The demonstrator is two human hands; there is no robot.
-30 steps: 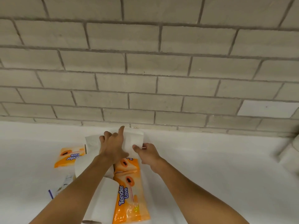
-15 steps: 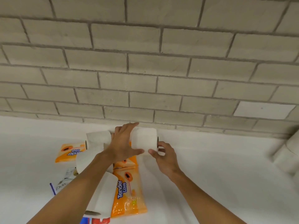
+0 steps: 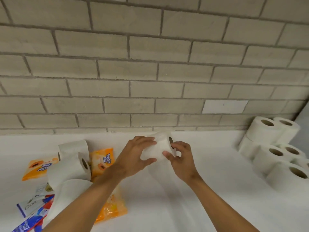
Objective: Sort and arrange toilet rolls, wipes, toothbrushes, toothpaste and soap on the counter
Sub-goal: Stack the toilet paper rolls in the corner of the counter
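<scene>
Our left hand (image 3: 135, 154) and right hand (image 3: 182, 158) together grip a single white paper toilet roll (image 3: 158, 148), held sideways over the white counter (image 3: 200, 190); we judge it bound for the stacked white rolls (image 3: 270, 148) at far right, like with like.

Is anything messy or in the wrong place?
Yes. On the left, loose rolls lie on their sides among wipes and a soap box, all jumbled. The stack on the right is neat.
</scene>
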